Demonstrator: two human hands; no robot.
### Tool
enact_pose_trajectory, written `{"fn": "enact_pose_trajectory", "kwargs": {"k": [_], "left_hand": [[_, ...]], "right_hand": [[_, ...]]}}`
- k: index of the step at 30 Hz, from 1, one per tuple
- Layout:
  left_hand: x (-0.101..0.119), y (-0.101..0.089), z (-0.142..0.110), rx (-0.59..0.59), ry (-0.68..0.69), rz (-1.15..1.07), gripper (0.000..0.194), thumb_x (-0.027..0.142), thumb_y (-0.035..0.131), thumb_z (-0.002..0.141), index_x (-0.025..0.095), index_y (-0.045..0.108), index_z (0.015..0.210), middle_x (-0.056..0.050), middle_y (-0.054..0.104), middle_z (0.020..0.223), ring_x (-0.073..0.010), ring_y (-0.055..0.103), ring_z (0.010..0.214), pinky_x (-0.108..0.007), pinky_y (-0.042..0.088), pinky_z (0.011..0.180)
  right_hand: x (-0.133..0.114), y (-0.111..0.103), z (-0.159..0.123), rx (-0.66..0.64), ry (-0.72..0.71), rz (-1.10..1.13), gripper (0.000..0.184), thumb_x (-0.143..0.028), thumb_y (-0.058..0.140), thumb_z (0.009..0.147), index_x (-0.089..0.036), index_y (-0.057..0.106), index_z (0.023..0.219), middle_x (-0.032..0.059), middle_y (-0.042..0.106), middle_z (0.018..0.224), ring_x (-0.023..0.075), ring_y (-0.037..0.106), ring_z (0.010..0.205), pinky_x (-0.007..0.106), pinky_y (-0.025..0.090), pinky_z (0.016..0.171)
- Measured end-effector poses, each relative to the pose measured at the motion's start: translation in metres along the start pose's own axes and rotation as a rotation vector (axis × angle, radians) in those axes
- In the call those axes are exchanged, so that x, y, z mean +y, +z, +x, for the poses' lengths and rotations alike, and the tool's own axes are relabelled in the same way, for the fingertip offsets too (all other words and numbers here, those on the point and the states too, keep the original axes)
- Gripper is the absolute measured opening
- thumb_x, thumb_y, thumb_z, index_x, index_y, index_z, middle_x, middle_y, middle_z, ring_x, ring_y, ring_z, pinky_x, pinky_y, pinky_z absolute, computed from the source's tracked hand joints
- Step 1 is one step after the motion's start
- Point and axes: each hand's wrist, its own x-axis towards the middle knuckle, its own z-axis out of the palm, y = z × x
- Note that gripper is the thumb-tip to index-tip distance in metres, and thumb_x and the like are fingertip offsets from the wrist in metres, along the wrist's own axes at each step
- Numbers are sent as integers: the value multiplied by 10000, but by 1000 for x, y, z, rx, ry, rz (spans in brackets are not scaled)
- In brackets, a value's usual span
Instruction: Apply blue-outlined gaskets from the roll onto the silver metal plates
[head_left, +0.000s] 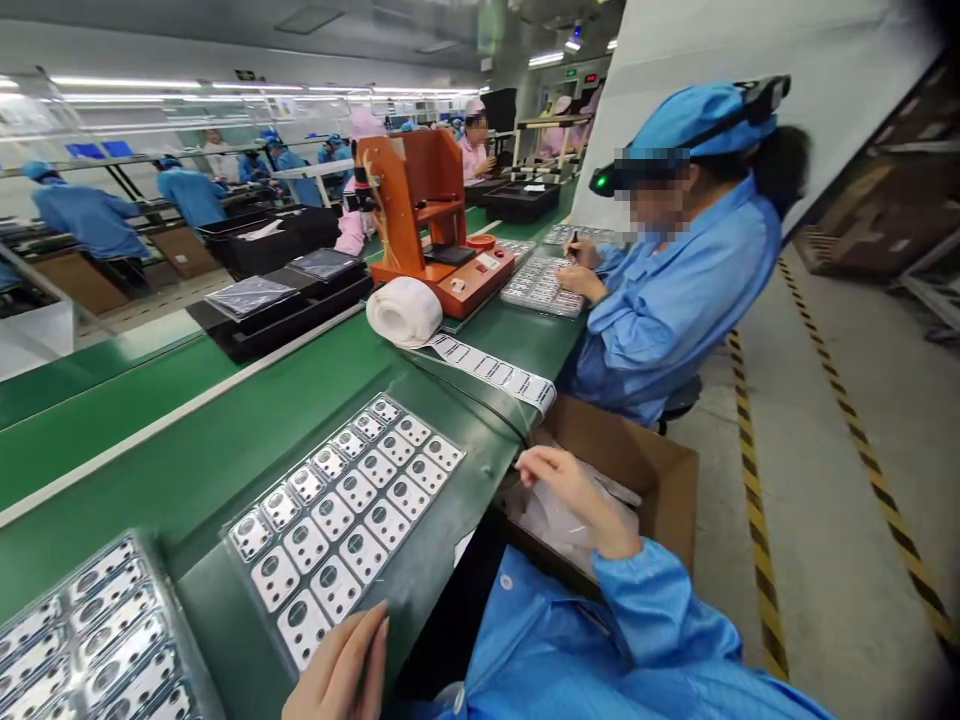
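The left hand [339, 668] lay flat, its fingers pressed together, with the tips at the near edge of a sheet [345, 520] of metal plates; the sheet lay on the green belt [150, 480], its long side running from low left to up right, toward a label roll [403, 312]; a second sheet [90, 640] lay near it; the right hand [577, 495] hung loose, fingers a bit curled, over a box [622, 460] holding a plastic bag [562, 520].

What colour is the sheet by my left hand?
The sheet is white with dark circles, best in head view.
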Motion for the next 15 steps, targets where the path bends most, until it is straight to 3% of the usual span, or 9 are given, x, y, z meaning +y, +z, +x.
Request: {"fn": "enact_pose_trajectory", "kwargs": {"k": [3,6,8,11,13,15], "left_hand": [[17,3,30,-66,34,-111,221,163,566,943,176,623,1156,-73,744,969,-146,729,851,-194,585,798],[37,-5,61,-124,-25,-223,188,194,570,945,214,630,1123,-45,747,941,-136,728,822,-177,582,749],[49,-13,86,-141,-103,-279,160,239,582,944,247,650,1088,-18,752,927,-132,727,809,-173,579,725],[55,-19,136,-151,-266,-339,160,338,575,946,270,694,1027,1,765,929,-145,729,827,-198,578,727],[44,-13,178,-224,-382,-399,236,426,564,934,266,717,1017,-11,769,983,-176,723,885,-244,578,761],[19,4,222,-307,-489,-475,345,504,553,909,244,715,1069,-34,758,1079,-217,707,977,-294,568,827]], "right_hand": [[24,-65,27,319,34,70,381,-537,520,945,-184,656,911,7,643,766,115,582,655,275,521,639],[45,-108,64,497,84,109,328,-452,533,971,-175,615,1127,58,654,1069,146,636,869,336,558,776],[56,-117,86,517,120,118,366,-468,522,972,-168,604,1165,73,645,1130,171,640,949,378,551,838],[69,-110,105,439,152,109,439,-579,481,951,-186,665,1012,56,695,1000,197,650,953,424,517,907],[75,-102,106,366,153,95,553,-704,403,904,-243,699,829,40,703,774,254,659,927,478,493,929],[77,-98,100,303,144,79,585,-797,434,805,-278,687,713,41,679,658,290,662,887,497,505,885]]}}
